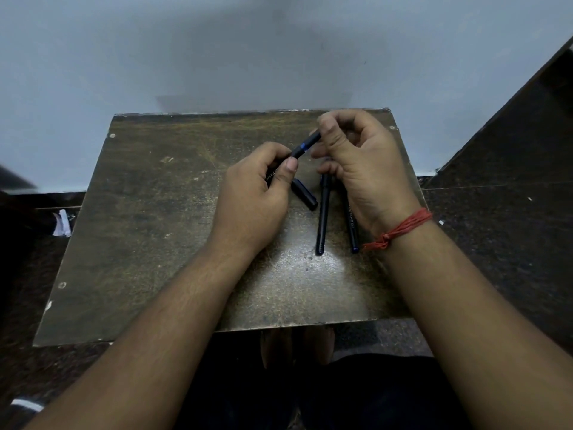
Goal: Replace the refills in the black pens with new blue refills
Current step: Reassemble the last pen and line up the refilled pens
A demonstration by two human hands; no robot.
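Note:
I hold a black pen (305, 147) with a blue band above the worn wooden board (148, 218). My left hand (254, 197) grips its barrel, thumb on top. My right hand (356, 162) pinches the pen's far end with its fingertips. Below the hands a black pen cap (305, 195) lies on the board. Two more black pens lie side by side to the right: one (322, 218) in full view, the other (352, 231) partly hidden under my right wrist. No loose refill can be made out.
The board sits on my lap in front of a pale blue wall (217, 57). Dark floor lies on both sides, with a white scrap (62, 223) at the left. A red thread band (400, 229) circles my right wrist.

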